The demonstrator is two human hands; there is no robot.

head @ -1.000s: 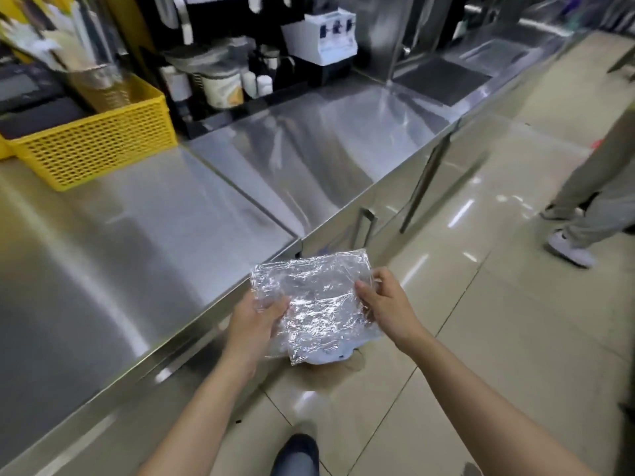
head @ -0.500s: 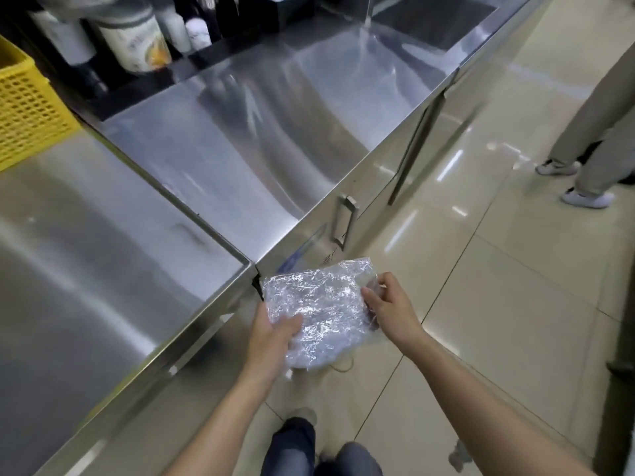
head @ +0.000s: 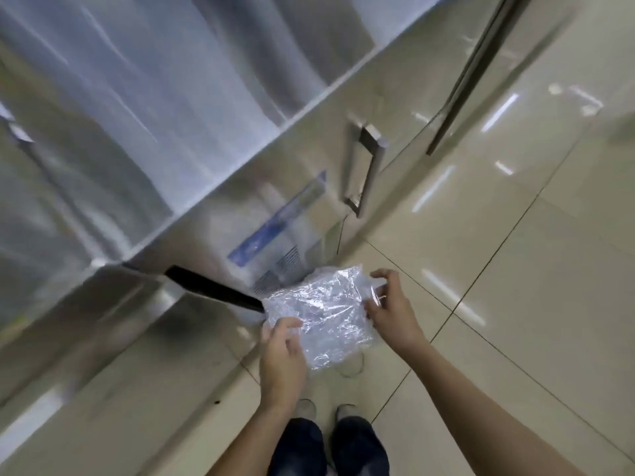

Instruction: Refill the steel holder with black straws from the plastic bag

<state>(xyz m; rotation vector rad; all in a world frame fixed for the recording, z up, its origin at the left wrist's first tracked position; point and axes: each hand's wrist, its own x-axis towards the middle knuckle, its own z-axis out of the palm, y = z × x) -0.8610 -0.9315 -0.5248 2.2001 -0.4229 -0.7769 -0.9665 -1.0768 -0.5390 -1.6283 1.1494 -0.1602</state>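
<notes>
Holding: both hands are gripping a crumpled, clear, shiny plastic bag (head: 321, 312) low in front of the body, above the glossy beige tiled floor (head: 515, 304).
Left hand: the left hand (head: 282, 357) is pinching the near-left edge of the bag, thumb on top and fingers curling beneath.
Right hand: the right hand (head: 390, 305) is pinching the far-right corner of the bag between thumb and fingertips, with the other fingers loosely bent.
Bag contents: no black straws are showing through the film; it is looking flat and empty, though the crinkled glare is making that hard to confirm.
Steel holder: it is not appearing anywhere in view, so its fill level cannot be told.
Surroundings: the brushed stainless-steel worktop (head: 120, 132) is running along the left and far side, with a steel cabinet door handle (head: 367, 170) just beyond the bag; the person's dark shoes (head: 330, 444) are pointing forward at the near edge.
Progress: judging from the flat bag, the refilling is probably finishing or finished, with disposal of the wrapper likely remaining.
</notes>
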